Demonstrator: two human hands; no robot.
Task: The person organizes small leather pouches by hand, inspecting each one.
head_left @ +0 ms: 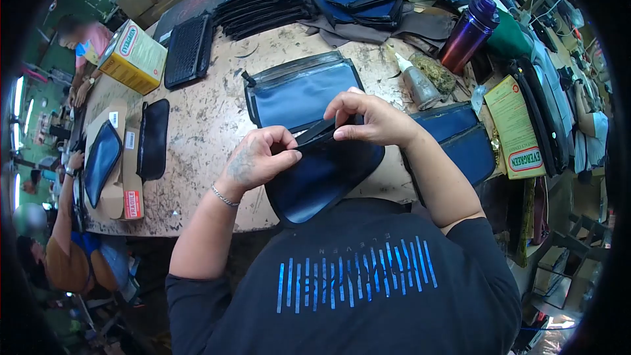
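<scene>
A dark blue, glossy pouch-like piece (319, 187) with rounded lower corners hangs between my hands, its black upper edge raised above the table. My left hand (259, 158) pinches that edge at its left end between thumb and forefinger. At the right, my right hand (374, 121) grips the same edge, thumb below and fingers curled over. A narrow black strip along the edge stands partly away between the two hands. Just beyond lies a flat blue panel (299, 95) with a black zipper band along its top. Fingers hide part of the edge.
More blue pieces (453, 138) lie at right, near a glue bottle (417, 82) and a purple tumbler (470, 33). Stacked black pieces (266, 10) are at the back. Yellow Evergreen cans (135, 56) stand on both sides; cardboard (125, 151) lies left. Other people are at left.
</scene>
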